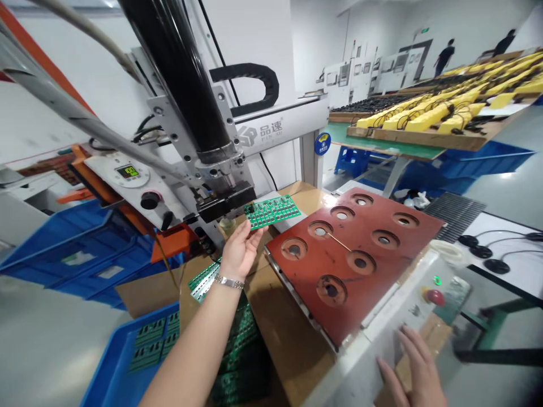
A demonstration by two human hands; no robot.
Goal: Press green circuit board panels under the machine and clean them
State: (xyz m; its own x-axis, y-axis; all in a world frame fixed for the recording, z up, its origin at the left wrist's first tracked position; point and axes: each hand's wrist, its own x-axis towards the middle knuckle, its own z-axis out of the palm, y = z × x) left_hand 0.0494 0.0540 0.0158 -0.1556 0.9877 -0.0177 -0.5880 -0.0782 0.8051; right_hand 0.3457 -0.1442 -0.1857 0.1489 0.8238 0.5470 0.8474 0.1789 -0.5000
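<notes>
My left hand, with a metal watch band at the wrist, pinches the near edge of a green circuit board below the machine's black head. To the right of it lies a red-brown plate with several round recesses; a thin stick rests across it. My right hand is at the machine's pale front panel, fingers apart and holding nothing, below a red button. More green boards lie beneath my left forearm.
A blue bin with circuit boards stands at the lower left, stacked blue bins behind it. Black round parts with cables lie on the right table. Yellow pieces fill a tray farther back; a person stands in the distance.
</notes>
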